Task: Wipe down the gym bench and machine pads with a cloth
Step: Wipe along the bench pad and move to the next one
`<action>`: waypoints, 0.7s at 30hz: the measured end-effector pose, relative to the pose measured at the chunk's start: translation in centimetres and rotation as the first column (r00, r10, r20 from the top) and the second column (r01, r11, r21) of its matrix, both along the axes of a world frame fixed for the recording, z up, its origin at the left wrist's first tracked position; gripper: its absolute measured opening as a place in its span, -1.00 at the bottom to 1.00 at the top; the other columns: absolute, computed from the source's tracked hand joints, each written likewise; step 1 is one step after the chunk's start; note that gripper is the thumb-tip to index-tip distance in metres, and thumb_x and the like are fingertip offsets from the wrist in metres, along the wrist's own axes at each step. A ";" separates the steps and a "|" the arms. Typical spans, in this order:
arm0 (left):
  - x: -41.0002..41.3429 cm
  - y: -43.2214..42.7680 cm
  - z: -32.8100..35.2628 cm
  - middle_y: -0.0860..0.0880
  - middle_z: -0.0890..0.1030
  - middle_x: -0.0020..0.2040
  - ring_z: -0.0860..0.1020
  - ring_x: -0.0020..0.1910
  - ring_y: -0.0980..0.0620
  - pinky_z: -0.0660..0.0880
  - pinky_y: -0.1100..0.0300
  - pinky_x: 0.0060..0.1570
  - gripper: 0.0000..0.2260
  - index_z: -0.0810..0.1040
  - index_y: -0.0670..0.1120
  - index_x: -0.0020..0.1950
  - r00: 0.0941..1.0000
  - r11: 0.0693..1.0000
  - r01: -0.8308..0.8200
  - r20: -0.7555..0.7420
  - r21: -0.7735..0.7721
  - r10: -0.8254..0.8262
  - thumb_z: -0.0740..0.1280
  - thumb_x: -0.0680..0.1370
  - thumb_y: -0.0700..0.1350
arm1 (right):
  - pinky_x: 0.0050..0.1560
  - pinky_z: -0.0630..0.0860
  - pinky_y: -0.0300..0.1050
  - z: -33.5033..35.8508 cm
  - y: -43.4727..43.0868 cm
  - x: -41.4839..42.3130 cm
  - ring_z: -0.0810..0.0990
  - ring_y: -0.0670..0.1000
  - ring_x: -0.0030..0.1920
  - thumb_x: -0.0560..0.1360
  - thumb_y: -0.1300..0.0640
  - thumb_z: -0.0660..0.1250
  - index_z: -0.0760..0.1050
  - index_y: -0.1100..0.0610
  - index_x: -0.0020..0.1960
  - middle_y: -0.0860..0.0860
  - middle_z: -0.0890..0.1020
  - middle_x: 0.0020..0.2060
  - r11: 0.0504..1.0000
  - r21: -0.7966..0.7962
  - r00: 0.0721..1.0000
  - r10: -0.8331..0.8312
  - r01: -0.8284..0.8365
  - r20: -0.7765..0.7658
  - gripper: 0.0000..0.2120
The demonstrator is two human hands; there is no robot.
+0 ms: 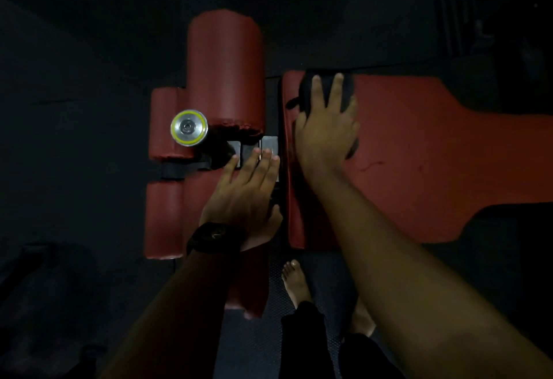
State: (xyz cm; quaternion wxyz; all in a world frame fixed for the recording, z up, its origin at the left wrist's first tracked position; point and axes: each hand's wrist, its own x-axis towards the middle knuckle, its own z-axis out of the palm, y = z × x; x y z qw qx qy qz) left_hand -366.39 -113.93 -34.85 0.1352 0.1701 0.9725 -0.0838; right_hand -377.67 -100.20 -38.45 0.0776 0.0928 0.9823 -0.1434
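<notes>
pressing the dark cloth (303,92) flat onto the red bench pad (419,154) under the right hand (327,130), fingers spread wide, likely to wipe with full contact. resting the left hand (245,196) open and flat on the roller pad (193,194) just beside, probably for support.

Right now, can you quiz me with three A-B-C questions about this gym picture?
1. Where is the cloth? A in a bucket; B on the bench pad, under the right hand; C on a chair.
2. What colour is the bench pad? A red; B blue; C green.
3. How is the left hand? A gripping the cloth; B flat, fingers straight; C a fist.
Answers: 1 B, the right hand presses it on the pad. 2 A, it looks red. 3 B, its fingers lie straight.
</notes>
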 end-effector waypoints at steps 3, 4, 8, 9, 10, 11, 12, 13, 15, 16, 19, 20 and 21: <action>0.0 0.1 -0.1 -0.21 0.40 0.52 0.34 0.52 -0.16 0.16 -0.20 0.47 -0.22 0.37 -0.25 0.53 1.000 1.000 -0.010 0.008 -0.014 0.010 0.18 0.37 0.11 | 0.29 0.41 0.24 -0.2 -1.0 1.2 0.22 0.32 0.53 0.61 -0.08 0.24 0.16 -0.07 0.62 0.05 0.10 0.64 0.960 0.025 0.952 0.279 -0.278 -0.127 -0.38; 0.0 0.1 -0.1 -0.21 0.39 0.52 0.34 0.52 -0.16 0.17 -0.20 0.47 -0.22 0.36 -0.24 0.54 1.000 1.000 -0.010 0.008 -0.015 0.010 0.17 0.37 0.11 | 0.27 0.41 0.25 -0.3 -0.7 0.0 0.21 0.31 0.53 0.61 -0.08 0.23 0.17 -0.09 0.62 0.03 0.10 0.64 0.916 0.046 0.905 0.401 -0.399 -0.143 -0.40; -0.1 0.0 0.1 -0.21 0.39 0.53 0.33 0.53 -0.17 0.17 -0.21 0.47 -0.24 0.35 -0.24 0.54 1.000 1.000 -0.005 0.008 -0.002 0.005 0.16 0.39 0.11 | 0.29 0.39 0.29 -0.4 1.6 -4.8 0.18 0.26 0.55 0.63 -0.12 0.19 0.05 -0.16 0.63 -0.02 0.03 0.65 0.908 0.048 0.907 0.418 -0.415 -0.056 -0.38; -0.1 0.0 0.2 -0.22 0.39 0.53 0.33 0.52 -0.17 0.17 -0.21 0.47 -0.25 0.35 -0.25 0.54 1.000 1.000 -0.004 0.006 0.000 0.004 0.15 0.40 0.10 | 0.30 0.39 0.29 -0.6 2.0 -5.0 0.17 0.26 0.56 0.64 -0.13 0.17 0.02 -0.16 0.64 -0.01 0.00 0.65 0.948 0.016 0.948 0.318 -0.318 -0.030 -0.37; 0.0 0.0 0.2 -0.22 0.40 0.52 0.34 0.52 -0.17 0.18 -0.22 0.47 -0.25 0.36 -0.25 0.53 1.000 1.000 -0.005 0.003 0.004 0.005 0.15 0.40 0.10 | 0.31 0.39 0.28 -0.6 2.3 -4.7 0.16 0.26 0.56 0.65 -0.13 0.16 0.00 -0.15 0.64 -0.01 -0.01 0.65 0.980 -0.022 0.980 0.199 -0.199 -0.004 -0.37; 0.0 0.0 0.2 -0.22 0.41 0.51 0.36 0.51 -0.18 0.20 -0.22 0.46 -0.25 0.37 -0.25 0.52 1.000 1.000 -0.007 0.003 0.007 0.007 0.15 0.40 0.10 | 0.31 0.40 0.27 -0.6 2.3 -4.0 0.17 0.26 0.55 0.65 -0.12 0.16 -0.01 -0.15 0.65 0.00 -0.02 0.65 0.995 -0.047 0.996 0.084 -0.083 0.018 -0.37; 0.0 0.0 0.2 -0.22 0.41 0.51 0.37 0.51 -0.18 0.21 -0.23 0.45 -0.25 0.38 -0.25 0.52 1.000 1.000 -0.005 0.002 0.008 0.005 0.15 0.39 0.10 | 0.30 0.41 0.26 -0.5 1.9 -2.7 0.20 0.27 0.54 0.64 -0.12 0.16 -0.01 -0.14 0.65 0.01 -0.02 0.65 0.999 -0.047 1.000 -0.004 0.005 0.026 -0.36; -0.1 0.0 0.1 -0.22 0.42 0.50 0.38 0.50 -0.18 0.23 -0.23 0.44 -0.25 0.39 -0.25 0.51 1.000 1.000 -0.003 0.003 0.008 0.003 0.16 0.39 0.10 | 0.28 0.42 0.25 -0.3 1.4 -1.0 0.23 0.27 0.52 0.64 -0.11 0.18 0.01 -0.12 0.65 0.02 0.00 0.65 0.998 -0.033 0.998 -0.056 0.057 0.023 -0.35; -0.2 -0.1 0.0 -0.22 0.44 0.48 0.41 0.48 -0.18 0.28 -0.23 0.42 -0.25 0.42 -0.26 0.49 1.000 1.000 0.003 0.005 0.007 -0.003 0.17 0.37 0.11 | 0.25 0.44 0.23 0.1 -0.1 2.8 0.28 0.29 0.49 0.61 -0.12 0.21 0.06 -0.10 0.65 0.04 0.05 0.65 0.999 -0.008 0.999 -0.051 0.051 -0.008 -0.34; -0.2 -0.1 -0.1 -0.22 0.45 0.48 0.41 0.47 -0.17 0.29 -0.23 0.41 -0.25 0.43 -0.26 0.48 1.000 1.000 0.005 0.009 0.004 -0.005 0.17 0.37 0.11 | 0.23 0.44 0.22 0.1 -0.7 4.4 0.29 0.29 0.49 0.60 -0.13 0.23 0.08 -0.10 0.64 0.04 0.07 0.64 1.000 0.005 0.999 0.019 -0.019 -0.034 -0.33; -0.2 -0.2 -0.1 -0.22 0.46 0.47 0.41 0.47 -0.17 0.28 -0.22 0.42 -0.26 0.44 -0.26 0.47 1.000 1.000 0.000 0.026 0.004 0.000 0.15 0.38 0.12 | 0.18 0.45 0.22 -0.1 0.0 4.7 0.31 0.29 0.47 0.57 -0.13 0.28 0.16 -0.11 0.62 0.02 0.12 0.64 0.927 0.043 0.918 0.374 -0.372 -0.133 -0.34; -0.1 -0.2 -0.2 -0.22 0.45 0.48 0.40 0.48 -0.16 0.26 -0.22 0.43 -0.26 0.43 -0.25 0.48 1.000 1.000 -0.005 0.027 0.006 0.005 0.15 0.38 0.12 | 0.19 0.45 0.24 -0.1 1.1 3.5 0.30 0.29 0.48 0.57 -0.12 0.28 0.15 -0.13 0.62 0.00 0.11 0.64 0.897 0.041 0.888 0.442 -0.441 -0.129 -0.34; -0.1 -0.1 -0.2 -0.21 0.44 0.49 0.39 0.49 -0.16 0.26 -0.23 0.43 -0.26 0.42 -0.25 0.49 1.000 1.000 -0.005 0.027 0.010 0.005 0.15 0.39 0.11 | 0.22 0.44 0.26 -0.2 2.2 2.5 0.28 0.28 0.49 0.59 -0.13 0.26 0.11 -0.16 0.63 -0.01 0.08 0.64 0.890 0.036 0.884 0.456 -0.454 -0.104 -0.35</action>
